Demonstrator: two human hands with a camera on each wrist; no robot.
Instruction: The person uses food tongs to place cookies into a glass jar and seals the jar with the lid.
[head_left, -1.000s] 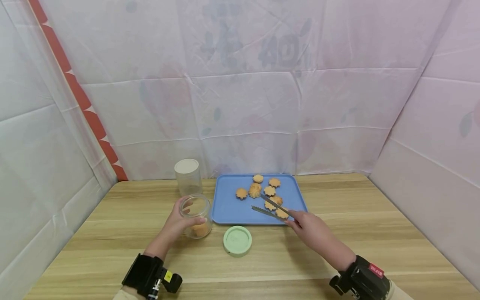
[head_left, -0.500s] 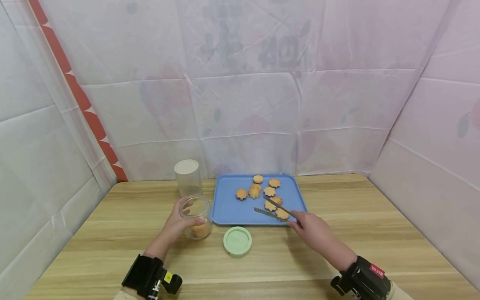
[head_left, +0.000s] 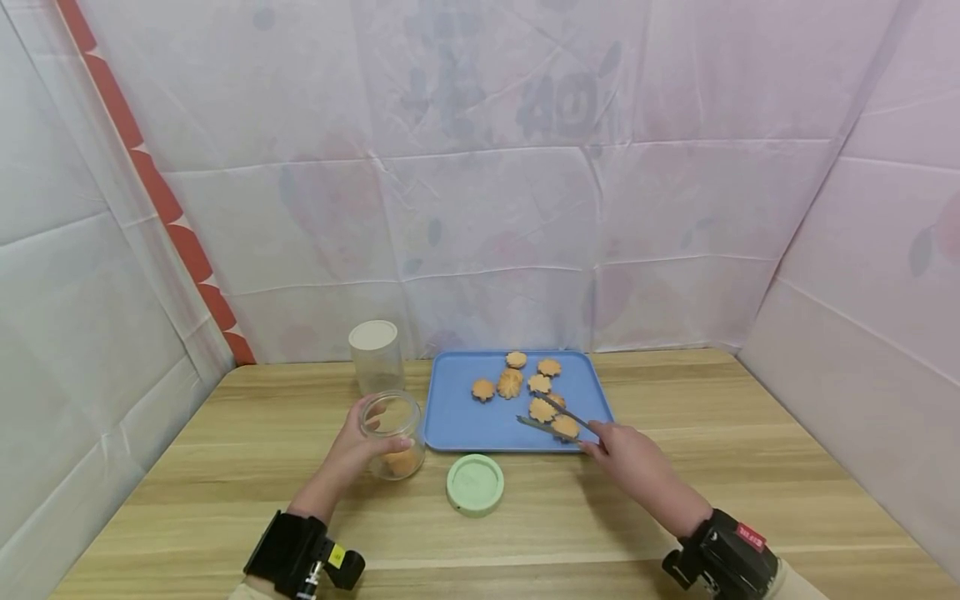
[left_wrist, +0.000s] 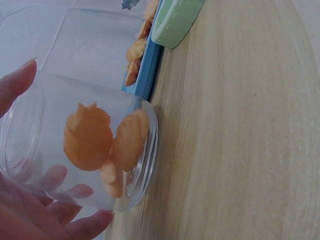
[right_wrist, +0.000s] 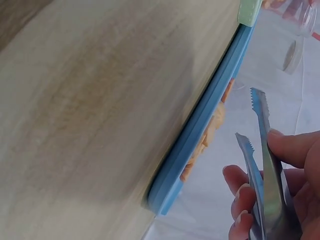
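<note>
lid (head_left: pixel 475 482) blocks front path | capped jar (head_left: pixel 375 354) rear-left | table (head_left: pixel 750 450) right probably free

Black wrist straps (head_left: pixel 288 542), red label (head_left: pixel 751 537)

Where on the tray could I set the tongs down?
The blue tray is bare on its left half, beside the open jar. The right half is crowded with cookies, where the tongs work.

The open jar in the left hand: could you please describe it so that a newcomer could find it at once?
On the wooden table, look just left of the blue tray. There the left hand grips a clear open jar with a few orange biscuits inside. Unlike the capped jar behind it, it has no lid; a green lid lies beside it.
</note>
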